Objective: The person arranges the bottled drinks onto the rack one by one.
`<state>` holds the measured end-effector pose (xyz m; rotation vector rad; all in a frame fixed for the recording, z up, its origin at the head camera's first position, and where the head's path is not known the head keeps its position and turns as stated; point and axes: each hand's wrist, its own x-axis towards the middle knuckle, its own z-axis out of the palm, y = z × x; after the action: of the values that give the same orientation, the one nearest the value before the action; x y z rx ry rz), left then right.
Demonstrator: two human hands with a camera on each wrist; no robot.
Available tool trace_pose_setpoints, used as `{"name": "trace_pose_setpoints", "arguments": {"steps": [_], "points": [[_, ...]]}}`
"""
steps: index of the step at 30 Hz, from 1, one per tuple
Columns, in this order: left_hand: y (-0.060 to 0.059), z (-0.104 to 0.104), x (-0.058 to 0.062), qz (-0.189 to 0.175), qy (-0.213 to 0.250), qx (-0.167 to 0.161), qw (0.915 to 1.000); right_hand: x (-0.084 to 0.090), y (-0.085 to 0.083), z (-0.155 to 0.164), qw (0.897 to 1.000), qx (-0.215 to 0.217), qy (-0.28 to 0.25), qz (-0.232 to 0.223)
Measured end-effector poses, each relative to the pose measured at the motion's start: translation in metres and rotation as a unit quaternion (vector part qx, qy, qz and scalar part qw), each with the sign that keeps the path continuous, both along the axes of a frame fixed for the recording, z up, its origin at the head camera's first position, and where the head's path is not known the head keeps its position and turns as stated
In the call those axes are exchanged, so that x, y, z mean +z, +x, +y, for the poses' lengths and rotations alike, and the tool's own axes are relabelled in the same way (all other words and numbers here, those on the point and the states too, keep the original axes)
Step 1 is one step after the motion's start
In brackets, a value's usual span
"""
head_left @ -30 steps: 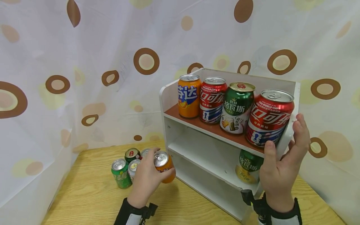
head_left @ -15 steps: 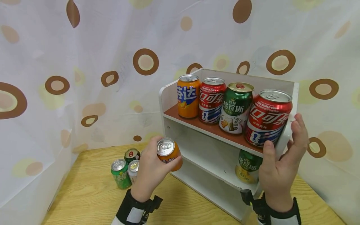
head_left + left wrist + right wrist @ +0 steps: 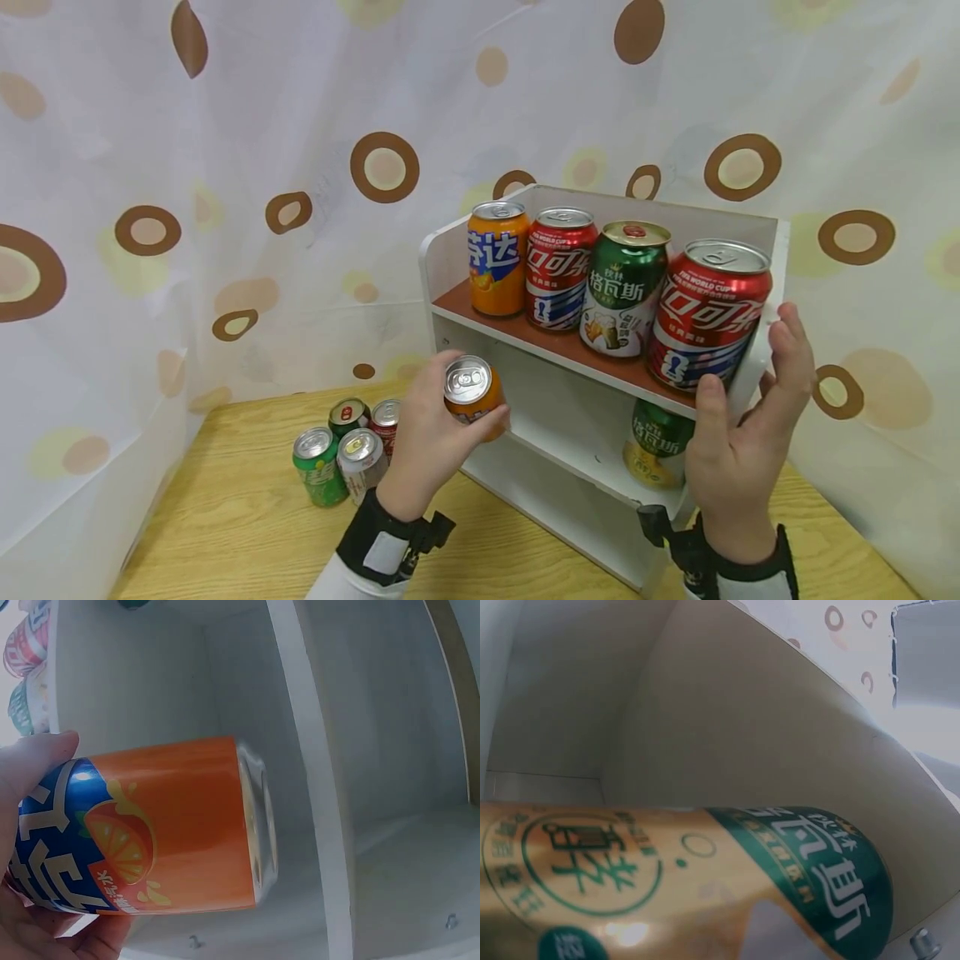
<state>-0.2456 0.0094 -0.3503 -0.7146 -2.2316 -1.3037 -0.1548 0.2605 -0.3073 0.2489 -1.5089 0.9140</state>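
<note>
Orange Fanta can gripped in curled fingers of left hand, held tilted at mouth of middle shelf. White shelf unit side panel clasped by right hand, thumb in front, fingers behind. Green-gold can stood inside middle shelf. Four cans clustered on wooden bench. Four more cans lined on top shelf.

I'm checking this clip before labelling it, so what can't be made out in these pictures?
- Head view: the green can on the middle shelf is half hidden by the shelf above and the right hand.
- Head view: the red can on the table is partly behind the left hand.
- Left wrist view: the orange can label is cut off by the palm.
- Right wrist view: the green can fills the frame, blurred; no hand shows.
</note>
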Motion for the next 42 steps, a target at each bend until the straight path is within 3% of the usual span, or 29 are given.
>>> {"name": "trace_pose_setpoints", "arguments": {"steps": [6,22,36,42], "points": [[-0.004,0.011,-0.003,0.000,0.011,-0.018,0.9998,-0.001,-0.001,-0.001,1.000,0.004,0.002,-0.004],[-0.009,0.030,-0.004,-0.006,0.003,-0.004,1.0000,0.000,-0.002,-0.002,1.000,0.005,0.003,-0.001],[-0.020,0.039,0.002,-0.056,-0.011,-0.032,0.9979,-0.001,0.000,0.000,1.000,0.000,0.000,-0.007],[-0.023,0.044,-0.003,-0.069,-0.005,-0.031,0.9971,0.001,0.000,0.000,1.000,-0.001,-0.001,-0.002]]}}
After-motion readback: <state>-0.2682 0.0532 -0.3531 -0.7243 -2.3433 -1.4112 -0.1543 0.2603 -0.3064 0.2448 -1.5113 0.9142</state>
